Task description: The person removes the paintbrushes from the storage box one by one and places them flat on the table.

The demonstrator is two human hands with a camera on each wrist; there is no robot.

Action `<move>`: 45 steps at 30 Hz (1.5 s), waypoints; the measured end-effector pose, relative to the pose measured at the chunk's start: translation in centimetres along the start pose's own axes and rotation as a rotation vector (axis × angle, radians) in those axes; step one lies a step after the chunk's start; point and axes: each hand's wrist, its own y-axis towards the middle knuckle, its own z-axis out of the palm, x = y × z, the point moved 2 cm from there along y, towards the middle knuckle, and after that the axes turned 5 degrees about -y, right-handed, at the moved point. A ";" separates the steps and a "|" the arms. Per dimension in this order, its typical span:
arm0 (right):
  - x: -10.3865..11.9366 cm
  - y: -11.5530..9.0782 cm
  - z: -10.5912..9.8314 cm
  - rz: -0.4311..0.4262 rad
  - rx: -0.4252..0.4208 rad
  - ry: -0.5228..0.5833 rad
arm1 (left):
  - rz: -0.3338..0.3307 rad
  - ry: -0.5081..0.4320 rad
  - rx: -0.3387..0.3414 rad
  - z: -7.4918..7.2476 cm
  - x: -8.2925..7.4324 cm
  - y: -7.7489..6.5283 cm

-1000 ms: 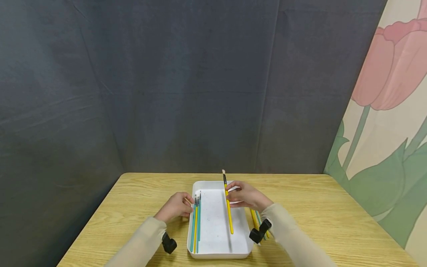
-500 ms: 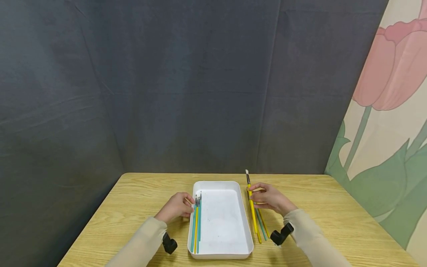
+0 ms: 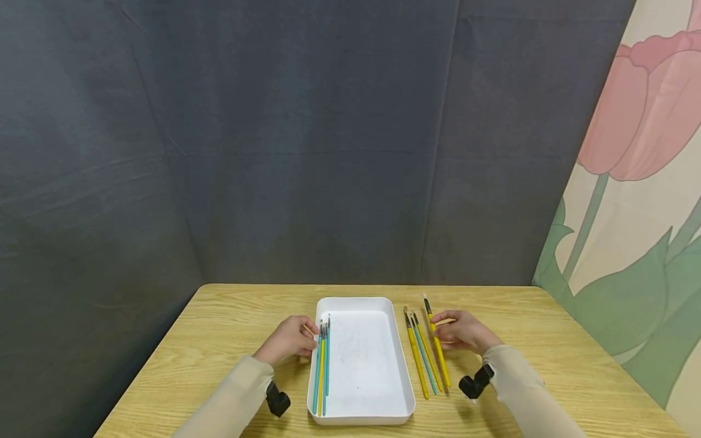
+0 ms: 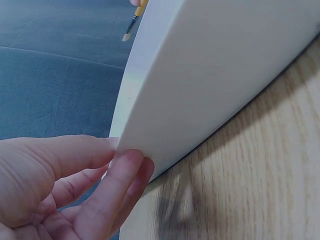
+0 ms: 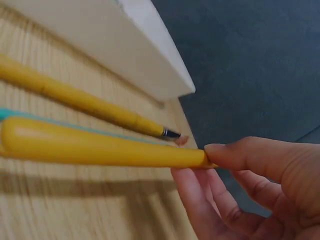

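Note:
A white tray (image 3: 361,420) lies on the wooden table, with several thin paintbrushes (image 3: 321,371), teal and yellow, along its inner left side. My left hand (image 3: 292,336) pinches the tray's left rim between thumb and fingers, as the left wrist view shows up close. My right hand (image 3: 462,331) pinches a yellow paintbrush (image 3: 439,353) with a black ferrule, bristles pointing away from me, just over the table right of the tray. Beside it on the table lie two yellow brushes and a teal brush (image 3: 424,353); one thick yellow brush (image 5: 90,100) shows close by in the right wrist view.
The wooden table (image 3: 241,316) ends at a dark cloth backdrop (image 3: 328,152) at the back and left. A tulip-patterned panel (image 3: 630,213) stands along the right. The tray's wall (image 5: 125,50) rises close to the loose brushes.
My right hand has carried the yellow paintbrush from above the tray rightward, past the right rim, to the right side of the loose brushes. The left hand stays at the tray's rim.

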 end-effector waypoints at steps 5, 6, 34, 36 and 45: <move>-0.9 0.6 -0.2 0.022 0.008 -0.026 | -0.001 0.000 -0.002 0.0 0.1 0.0; -1.0 0.7 -0.2 0.030 0.005 -0.033 | 0.000 0.001 -0.002 0.0 0.1 0.0; -2.0 1.4 1.0 0.086 -0.032 -0.130 | 0.002 0.000 -0.008 0.2 0.0 0.0; -2.0 1.4 1.1 0.084 -0.035 -0.138 | 0.000 0.007 -0.010 0.2 0.1 0.1; -2.2 1.7 1.5 0.085 -0.068 -0.175 | -0.002 0.018 -0.016 -0.2 0.0 0.1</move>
